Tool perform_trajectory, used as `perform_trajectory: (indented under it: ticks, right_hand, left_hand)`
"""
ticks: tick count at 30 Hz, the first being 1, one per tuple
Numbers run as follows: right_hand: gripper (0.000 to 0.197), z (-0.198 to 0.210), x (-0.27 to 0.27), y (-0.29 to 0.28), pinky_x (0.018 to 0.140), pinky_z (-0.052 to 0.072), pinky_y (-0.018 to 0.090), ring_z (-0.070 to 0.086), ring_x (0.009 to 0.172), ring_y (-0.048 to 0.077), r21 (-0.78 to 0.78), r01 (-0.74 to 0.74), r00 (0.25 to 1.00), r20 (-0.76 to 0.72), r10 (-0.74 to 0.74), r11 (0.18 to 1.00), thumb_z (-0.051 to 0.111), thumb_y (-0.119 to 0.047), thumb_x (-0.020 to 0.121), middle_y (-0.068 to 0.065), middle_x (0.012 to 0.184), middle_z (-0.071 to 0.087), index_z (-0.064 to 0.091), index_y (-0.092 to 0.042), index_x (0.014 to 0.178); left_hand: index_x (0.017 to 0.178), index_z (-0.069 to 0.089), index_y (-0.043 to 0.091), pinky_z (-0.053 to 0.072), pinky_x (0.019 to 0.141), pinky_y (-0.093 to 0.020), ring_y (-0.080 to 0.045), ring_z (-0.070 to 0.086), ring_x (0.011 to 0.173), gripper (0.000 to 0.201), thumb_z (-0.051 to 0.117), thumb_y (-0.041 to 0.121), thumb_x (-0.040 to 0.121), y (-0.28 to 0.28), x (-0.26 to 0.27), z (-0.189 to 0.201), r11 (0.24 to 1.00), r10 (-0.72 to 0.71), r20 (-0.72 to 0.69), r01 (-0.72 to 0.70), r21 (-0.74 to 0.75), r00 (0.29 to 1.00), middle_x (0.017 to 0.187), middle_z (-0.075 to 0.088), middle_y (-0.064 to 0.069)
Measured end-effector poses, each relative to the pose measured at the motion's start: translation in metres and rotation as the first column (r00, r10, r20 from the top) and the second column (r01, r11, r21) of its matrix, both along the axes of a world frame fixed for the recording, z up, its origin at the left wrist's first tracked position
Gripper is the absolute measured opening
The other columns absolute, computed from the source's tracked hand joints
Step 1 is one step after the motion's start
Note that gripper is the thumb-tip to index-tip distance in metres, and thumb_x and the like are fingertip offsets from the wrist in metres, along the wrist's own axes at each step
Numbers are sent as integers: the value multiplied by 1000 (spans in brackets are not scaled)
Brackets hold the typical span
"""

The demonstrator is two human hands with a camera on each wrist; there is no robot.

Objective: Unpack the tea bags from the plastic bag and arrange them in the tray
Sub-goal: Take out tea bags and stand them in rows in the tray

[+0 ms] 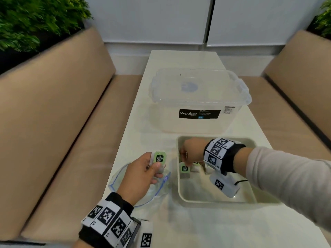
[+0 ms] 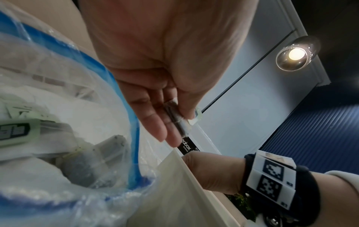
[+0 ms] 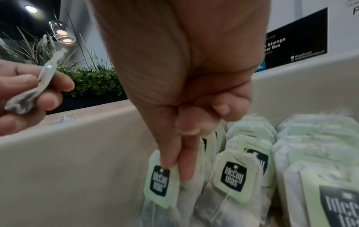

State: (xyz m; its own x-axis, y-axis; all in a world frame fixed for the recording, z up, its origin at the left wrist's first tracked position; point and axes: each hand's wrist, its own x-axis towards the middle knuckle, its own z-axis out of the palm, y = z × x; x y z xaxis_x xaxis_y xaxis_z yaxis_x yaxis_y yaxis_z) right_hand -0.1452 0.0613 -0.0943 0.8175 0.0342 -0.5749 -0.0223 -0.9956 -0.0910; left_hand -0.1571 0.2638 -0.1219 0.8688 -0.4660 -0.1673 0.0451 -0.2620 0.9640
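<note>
Right wrist view alone shows right hand (image 3: 186, 122) pinching tray's (image 3: 77, 153) tea bag (image 3: 161, 181); left hand (image 1: 141, 169) grips another

Tea bags, white paper, pale green tags printed "McCoy teas" in black. 1 tea bag (image 1: 159, 159) pinched upright in my left hand (image 1: 143, 171) above the plastic bag (image 1: 116, 178). 1 tea bag (image 3: 161, 182) held by its top in my right hand (image 1: 192, 149), at the tray's left wall. Others stand in rows (image 3: 252, 153) in the beige tray (image 1: 215, 200).

Plastic bag: clear, blue zip edge, open on the counter left of the tray, more tea bags inside (image 2: 93, 161).
</note>
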Motion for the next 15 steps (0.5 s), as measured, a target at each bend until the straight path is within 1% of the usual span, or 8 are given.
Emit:
perform_trajectory:
  ticks: [3, 6, 7, 9, 10, 11, 13, 15]
  right_hand:
    - [4, -5, 0, -3, 48, 33, 17, 43, 52, 6, 1, 6, 999, 43, -6, 1000, 63, -21, 86, -8, 64, 50, 62, -19, 89]
    - [20, -8, -1, -12, 59, 38, 21, 52, 71, 13, 50, 53, 993, 102, -58, 997, 67, -30, 83, -2, 84, 62, 64, -15, 97]
    - [19, -8, -2, -15, 62, 39, 22, 53, 75, 14, 66, 64, 989, 131, -72, 996, 68, -30, 82, -3, 86, 63, 64, -16, 95]
    - [10, -6, -4, -20, 60, 41, 20, 54, 71, 12, 108, 60, 990, 121, -73, 992, 67, -24, 82, -9, 77, 61, 66, -18, 89]
    - [8, -6, -6, -22, 59, 43, 19, 55, 66, 11, 139, 50, 996, 62, -60, 989, 66, -19, 82, -10, 74, 62, 69, -18, 89]
    - [12, -6, -8, -22, 61, 46, 21, 56, 62, 11, 170, 42, 999, -30, -37, 984, 65, -15, 83, -7, 77, 65, 71, -18, 92]
    - [23, -10, -11, -20, 71, 51, 26, 57, 57, 13, 193, -4, 976, -214, 46, 981, 62, -11, 85, 1, 95, 72, 71, -20, 105]
    - [34, -19, -11, -17, 77, 51, 26, 56, 57, 10, 176, -70, 938, -323, 125, 982, 59, -8, 88, 4, 111, 69, 66, -22, 118]
  left_hand:
    - [89, 58, 12, 49, 59, -23, -11, 67, 69, 10, 50, 11, 94, -3, -2, -2, 999, -34, 6, 34, 26, 999, 85, 70, -4]
    - [92, 58, 10, 50, 58, -21, -13, 69, 73, 8, 50, 12, 94, -7, -6, -1, 995, -84, -1, 84, 46, 996, 90, 72, -4]
    - [94, 58, 8, 50, 57, -21, -13, 70, 73, 9, 51, 13, 94, -9, -7, -1, 994, -95, -8, 95, 45, 995, 91, 72, -6]
    - [94, 57, 6, 50, 56, -21, -12, 69, 72, 10, 51, 14, 94, -11, -9, 0, 993, -106, -21, 107, 42, 994, 92, 72, -8]
    - [93, 57, 6, 50, 57, -21, -12, 70, 71, 10, 51, 14, 94, -12, -10, -1, 993, -108, -24, 109, 42, 994, 92, 72, -8]
    - [94, 57, 6, 50, 57, -21, -12, 70, 71, 10, 51, 14, 94, -13, -10, -1, 993, -110, -25, 111, 45, 994, 93, 72, -8]
    - [96, 57, 6, 50, 57, -20, -11, 70, 71, 11, 52, 15, 94, -14, -11, -1, 992, -112, -27, 113, 52, 993, 93, 72, -7]
    - [95, 58, 8, 49, 56, -18, -10, 70, 71, 9, 51, 14, 94, -14, -11, -1, 993, -110, -28, 111, 47, 994, 92, 72, -7]
